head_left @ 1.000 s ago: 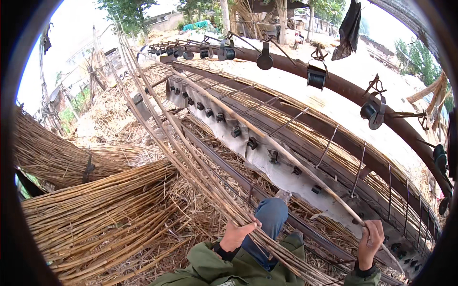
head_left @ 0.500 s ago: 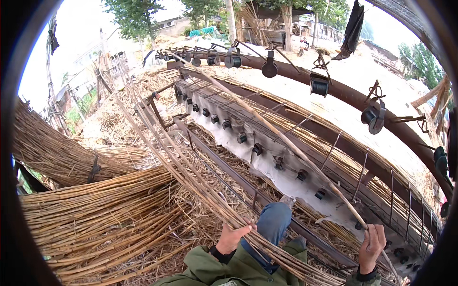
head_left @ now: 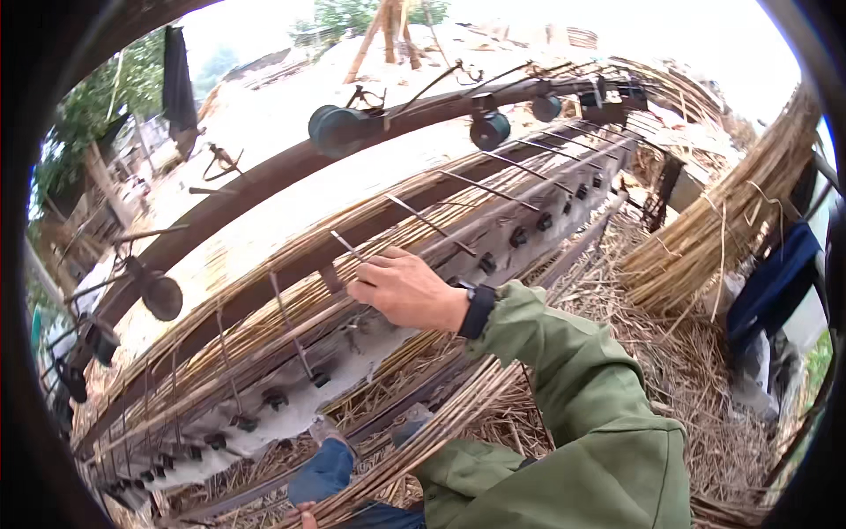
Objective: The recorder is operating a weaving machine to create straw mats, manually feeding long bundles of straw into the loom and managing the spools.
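Observation:
My right hand (head_left: 397, 286) reaches over the long weaving frame (head_left: 493, 231), fingers curled down at its upper edge beside a metal rod (head_left: 348, 247). What those fingers grip, if anything, is hidden behind the hand. Only a few fingertips of my left hand (head_left: 306, 515) show at the lower edge, closed against a bundle of long reed stalks (head_left: 441, 429). The bundle slants up to the right across my lap and passes under my right sleeve. Black spools (head_left: 274, 399) line the frame's near, pale-covered side.
A curved rusty pipe (head_left: 256, 182) arches above the frame, hung with dark wire reels (head_left: 490, 130). A rolled reed mat (head_left: 727, 220) leans at the right, near dark blue cloth (head_left: 771, 278). Loose straw (head_left: 652, 375) covers the ground.
The view has swung to the right. My right hand, earlier low at the right on one long stalk, now lies over the frame's edge. The bundle is still in my left hand.

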The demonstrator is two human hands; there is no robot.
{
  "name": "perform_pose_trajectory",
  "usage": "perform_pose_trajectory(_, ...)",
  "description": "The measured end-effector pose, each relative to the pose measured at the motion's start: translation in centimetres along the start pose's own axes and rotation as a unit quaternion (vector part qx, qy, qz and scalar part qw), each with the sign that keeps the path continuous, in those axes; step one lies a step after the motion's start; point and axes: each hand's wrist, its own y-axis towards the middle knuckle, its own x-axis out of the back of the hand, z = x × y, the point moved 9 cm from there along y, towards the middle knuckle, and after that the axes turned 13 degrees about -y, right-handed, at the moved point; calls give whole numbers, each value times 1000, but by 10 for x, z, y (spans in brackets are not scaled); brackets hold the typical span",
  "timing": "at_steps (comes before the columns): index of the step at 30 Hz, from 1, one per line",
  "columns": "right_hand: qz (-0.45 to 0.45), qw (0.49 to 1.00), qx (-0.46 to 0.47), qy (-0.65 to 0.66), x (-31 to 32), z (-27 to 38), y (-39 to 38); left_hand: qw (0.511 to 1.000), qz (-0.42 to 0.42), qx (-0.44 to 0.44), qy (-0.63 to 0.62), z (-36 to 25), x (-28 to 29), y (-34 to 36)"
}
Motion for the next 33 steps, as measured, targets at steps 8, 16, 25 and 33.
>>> perform_pose_trajectory(8,183,971,-99,-119,-31,-171,-52,995,57,-69,51,63,-13,-6)
perform_pose_trajectory(16,203,938,-267,-87,-58,-208,-77,991,107,-66,49,35,-22,8)
perform_pose_trajectory(25,129,965,-177,142,-51,-113,-5,955,107,-63,268,30,-16,-6)
perform_pose_trajectory(33,-103,495,-311,805,-14,-93,43,972,74,58,-215,10,-22,-1)
